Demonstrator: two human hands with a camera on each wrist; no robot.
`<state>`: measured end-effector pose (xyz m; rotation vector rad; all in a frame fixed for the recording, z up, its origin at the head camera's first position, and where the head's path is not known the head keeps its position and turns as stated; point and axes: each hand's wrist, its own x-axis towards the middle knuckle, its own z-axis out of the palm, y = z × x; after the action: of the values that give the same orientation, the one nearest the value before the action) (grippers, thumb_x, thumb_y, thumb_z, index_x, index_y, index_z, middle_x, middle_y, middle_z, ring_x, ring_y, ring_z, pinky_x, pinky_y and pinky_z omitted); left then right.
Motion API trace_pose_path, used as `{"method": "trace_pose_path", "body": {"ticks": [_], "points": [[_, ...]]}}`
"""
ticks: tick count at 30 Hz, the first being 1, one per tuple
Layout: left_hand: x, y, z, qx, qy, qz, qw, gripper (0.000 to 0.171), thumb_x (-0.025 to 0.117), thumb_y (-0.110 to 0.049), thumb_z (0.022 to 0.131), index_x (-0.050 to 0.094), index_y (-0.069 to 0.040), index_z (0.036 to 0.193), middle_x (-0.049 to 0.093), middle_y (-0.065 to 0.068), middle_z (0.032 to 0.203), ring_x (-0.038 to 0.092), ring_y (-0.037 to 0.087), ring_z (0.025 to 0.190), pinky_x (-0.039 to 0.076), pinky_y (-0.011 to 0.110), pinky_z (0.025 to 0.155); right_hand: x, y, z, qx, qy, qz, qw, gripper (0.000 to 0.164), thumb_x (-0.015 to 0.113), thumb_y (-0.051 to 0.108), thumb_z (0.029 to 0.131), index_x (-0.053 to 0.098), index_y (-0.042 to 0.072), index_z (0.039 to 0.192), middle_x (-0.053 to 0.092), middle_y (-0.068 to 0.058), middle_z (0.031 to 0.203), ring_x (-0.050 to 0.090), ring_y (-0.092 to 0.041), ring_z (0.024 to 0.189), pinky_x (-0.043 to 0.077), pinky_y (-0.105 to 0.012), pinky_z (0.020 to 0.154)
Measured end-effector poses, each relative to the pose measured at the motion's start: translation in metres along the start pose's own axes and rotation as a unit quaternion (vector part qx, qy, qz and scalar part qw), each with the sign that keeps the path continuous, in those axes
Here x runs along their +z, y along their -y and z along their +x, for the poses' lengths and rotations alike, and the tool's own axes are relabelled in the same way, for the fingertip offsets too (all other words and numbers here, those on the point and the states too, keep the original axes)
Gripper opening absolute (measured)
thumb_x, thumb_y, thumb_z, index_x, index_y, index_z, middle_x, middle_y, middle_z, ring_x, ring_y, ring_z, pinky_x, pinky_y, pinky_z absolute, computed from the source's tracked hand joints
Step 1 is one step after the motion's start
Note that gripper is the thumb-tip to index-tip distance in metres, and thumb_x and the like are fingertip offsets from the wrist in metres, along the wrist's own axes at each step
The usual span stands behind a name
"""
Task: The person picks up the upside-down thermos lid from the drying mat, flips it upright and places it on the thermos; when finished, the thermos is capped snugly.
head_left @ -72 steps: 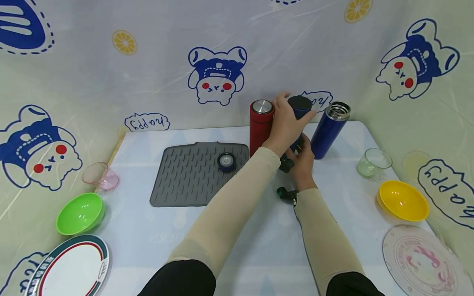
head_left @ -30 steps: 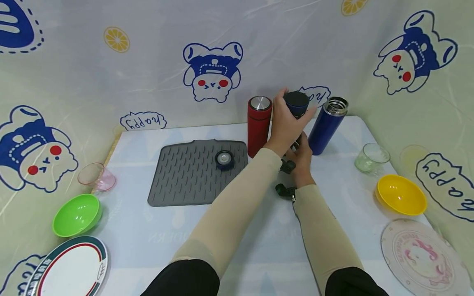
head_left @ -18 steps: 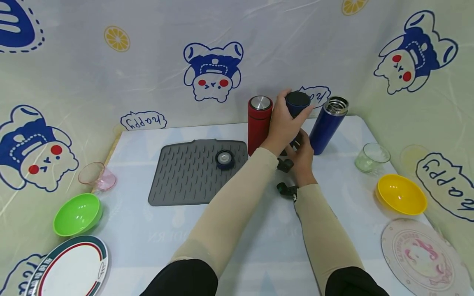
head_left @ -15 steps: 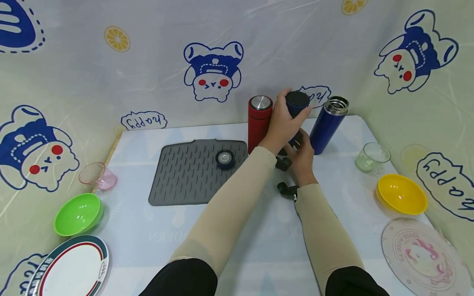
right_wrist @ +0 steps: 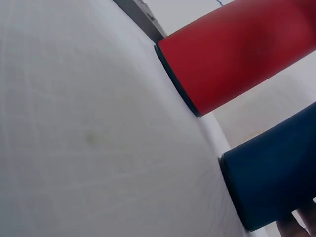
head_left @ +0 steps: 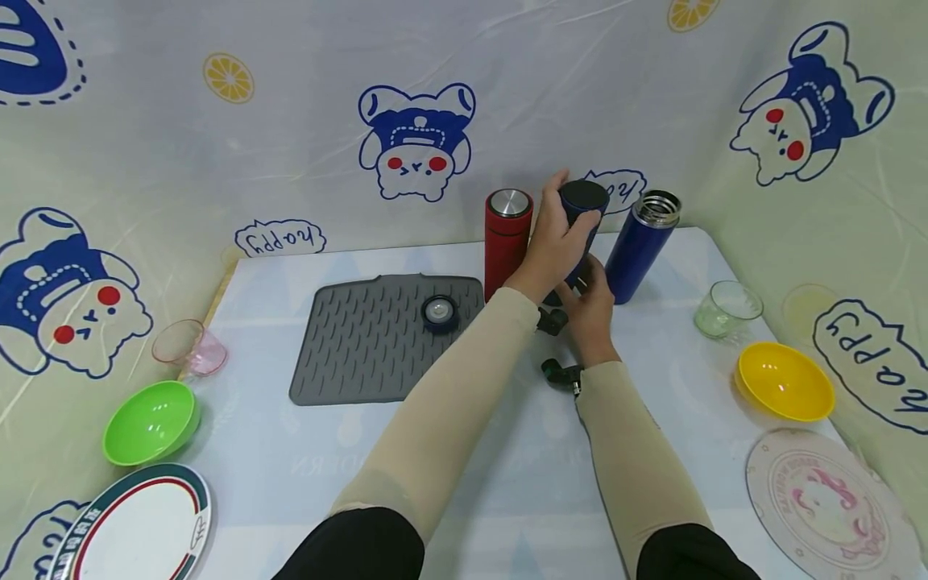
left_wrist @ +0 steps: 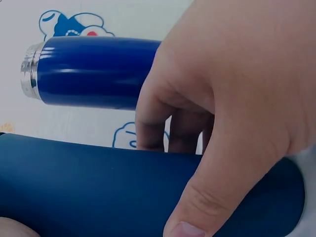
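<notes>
A dark blue thermos bottle (head_left: 584,197) with a flat black top stands at the back right of the table. My left hand (head_left: 554,238) grips its upper part, thumb on the right and fingers round the left side. Lower down, my right hand (head_left: 590,310) holds the body; in the left wrist view that hand's thumb (left_wrist: 192,217) lies across the bottle (left_wrist: 98,182) with the other fingers behind it. In the right wrist view the bottle's base (right_wrist: 256,182) is at the tabletop. My left palm side is hidden.
A red thermos (head_left: 507,242) stands close on the left, an uncapped blue flask (head_left: 638,254) on the right. A round lid (head_left: 440,312) lies on the grey mat (head_left: 362,346). Glasses, bowls (head_left: 152,423) (head_left: 785,381) and plates line both sides.
My left thumb was spread wide to the right a second ago and has come in against the bottle's upper part. My right hand has kept its hold, nearly still.
</notes>
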<state>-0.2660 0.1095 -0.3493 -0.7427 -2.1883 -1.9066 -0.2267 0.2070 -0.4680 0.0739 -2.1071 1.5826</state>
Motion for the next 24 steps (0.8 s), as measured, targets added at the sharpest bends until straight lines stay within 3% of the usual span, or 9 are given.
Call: {"method": "trace_pose_path", "body": {"ticks": [7,10,13,17,21,24], "points": [[0.0018,-0.0007,-0.0007,-0.033,-0.031,0.028,0.9986,0.089,0.074,-0.044,0.077,0.019,-0.021,0.144,0.033,-0.008,0.133,0.038,-0.004,0.113,0.035,0.015,0.093,-0.0008,0.0045,-0.0001,0.011,0.005,-0.027,1.0,0.06,0.07,0.025,0.086,0.041,0.024,0.139,0.051,0.001,0.131,0.045,-0.008,0.12,0.036,-0.032,0.099],[0.0024,-0.0005,-0.0009,-0.03,-0.032,0.015,0.9989,0.083,0.072,-0.037,0.082,0.019,-0.021,0.143,0.038,-0.007,0.132,0.043,-0.001,0.111,0.037,0.015,0.091,-0.001,0.0046,-0.0005,0.006,0.007,-0.011,1.0,0.06,0.07,0.021,0.087,0.041,0.021,0.14,0.051,-0.002,0.132,0.045,-0.011,0.122,0.036,-0.035,0.1],[0.0026,-0.0008,-0.0006,-0.017,-0.022,0.007,0.9996,0.076,0.064,-0.028,0.089,0.013,-0.023,0.145,0.034,-0.005,0.138,0.041,0.0,0.115,0.035,0.016,0.094,-0.0009,0.0038,-0.0011,-0.002,0.006,0.004,1.0,0.06,0.07,0.017,0.086,0.042,0.02,0.139,0.051,-0.003,0.132,0.045,-0.013,0.122,0.035,-0.036,0.1],[0.004,-0.0013,-0.0004,-0.02,-0.022,0.007,0.9995,0.085,0.067,-0.033,0.085,0.009,-0.026,0.146,0.021,-0.008,0.144,0.033,-0.002,0.118,0.033,0.018,0.096,-0.0019,0.0028,-0.0013,0.009,0.006,-0.007,1.0,0.059,0.07,0.02,0.087,0.042,0.024,0.139,0.051,0.001,0.132,0.044,-0.009,0.121,0.035,-0.034,0.1],[0.0063,-0.0008,-0.0002,-0.019,-0.042,0.034,0.9983,0.092,0.076,-0.042,0.076,0.016,-0.025,0.144,0.023,-0.007,0.138,0.033,-0.004,0.116,0.033,0.016,0.095,-0.0038,0.0082,-0.0023,0.021,0.015,-0.008,1.0,0.06,0.069,0.023,0.087,0.041,0.024,0.14,0.05,0.002,0.133,0.043,-0.008,0.122,0.035,-0.034,0.101],[0.0061,0.0004,-0.0003,-0.002,-0.038,0.035,0.9987,0.082,0.071,-0.036,0.083,0.018,-0.02,0.143,0.028,-0.004,0.136,0.036,-0.001,0.115,0.033,0.015,0.094,-0.0037,0.0086,-0.0023,0.011,0.015,0.011,1.0,0.061,0.069,0.017,0.087,0.041,0.019,0.14,0.05,-0.003,0.133,0.043,-0.013,0.123,0.034,-0.038,0.101]]}}
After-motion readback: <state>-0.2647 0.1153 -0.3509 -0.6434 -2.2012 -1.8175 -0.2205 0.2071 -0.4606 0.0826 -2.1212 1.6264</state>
